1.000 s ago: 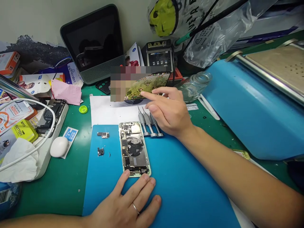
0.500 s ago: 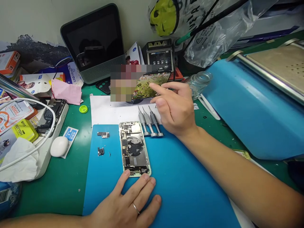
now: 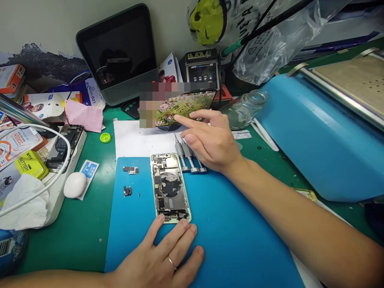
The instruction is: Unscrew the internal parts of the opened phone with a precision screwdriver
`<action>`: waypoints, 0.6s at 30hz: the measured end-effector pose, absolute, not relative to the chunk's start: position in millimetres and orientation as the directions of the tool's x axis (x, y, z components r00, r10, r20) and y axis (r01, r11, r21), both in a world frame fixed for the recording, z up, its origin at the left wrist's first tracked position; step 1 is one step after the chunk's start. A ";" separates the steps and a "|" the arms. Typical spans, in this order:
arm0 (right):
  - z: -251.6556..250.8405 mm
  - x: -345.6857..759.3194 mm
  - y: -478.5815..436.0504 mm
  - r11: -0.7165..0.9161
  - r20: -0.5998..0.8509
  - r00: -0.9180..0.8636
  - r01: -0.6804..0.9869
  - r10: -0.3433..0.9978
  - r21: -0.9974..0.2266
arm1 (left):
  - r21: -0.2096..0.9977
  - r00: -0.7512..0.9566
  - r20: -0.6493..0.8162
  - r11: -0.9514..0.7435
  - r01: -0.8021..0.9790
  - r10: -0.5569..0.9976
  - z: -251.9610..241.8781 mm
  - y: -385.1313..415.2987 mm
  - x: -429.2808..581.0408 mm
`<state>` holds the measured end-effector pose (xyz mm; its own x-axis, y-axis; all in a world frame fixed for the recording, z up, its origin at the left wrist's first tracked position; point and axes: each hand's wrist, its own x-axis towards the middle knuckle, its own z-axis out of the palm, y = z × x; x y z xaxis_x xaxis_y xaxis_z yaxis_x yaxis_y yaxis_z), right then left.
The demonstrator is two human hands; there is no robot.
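An opened phone (image 3: 171,188) with its inner parts bare lies on the blue mat (image 3: 234,224). My left hand (image 3: 165,256) rests with fingers spread, its fingertips at the phone's lower end. My right hand (image 3: 210,140) is held over the white paper, index finger stretched to the lit screen (image 3: 186,106) of a propped device and holding nothing. Partly under that hand are several grey screwdrivers (image 3: 187,154). Two small components, a metal-shielded board (image 3: 131,170) and a dark part (image 3: 127,191), lie left of the phone.
A dark display (image 3: 120,52) and a glass jar (image 3: 247,108) stand at the back. On the left are a white earbud case (image 3: 75,185), a green cap (image 3: 105,138) and a white cable. A large blue machine (image 3: 315,140) fills the right side.
My right hand has moved left and slightly down across the lit screen, whose picture has shifted. It now covers more of the screwdrivers. My left hand has stayed put.
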<state>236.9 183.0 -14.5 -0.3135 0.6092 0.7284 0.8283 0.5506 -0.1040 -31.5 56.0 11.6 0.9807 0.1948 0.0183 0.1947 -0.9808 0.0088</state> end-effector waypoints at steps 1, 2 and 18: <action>-14.4 236.6 183.2 0.546 0.718 -0.312 0.831 0.622 -0.112 | 0.006 0.980 0.019 -0.980 0.196 0.197 11.7 56.0 -31.4; -14.4 236.6 183.2 0.541 0.709 -0.307 0.832 0.635 -0.124 | 0.005 0.980 0.019 -0.980 0.199 0.199 11.6 56.0 -31.3; -14.4 239.8 181.3 0.480 0.764 -0.219 0.867 0.606 -0.132 | 0.011 0.979 0.019 -0.979 0.202 0.202 10.7 55.9 -31.4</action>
<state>239.8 181.3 -14.4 -0.2194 0.6065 0.7642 0.8670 0.4804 -0.1324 -31.4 55.9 10.7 0.9792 0.2021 0.0189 0.2019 -0.9793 0.0105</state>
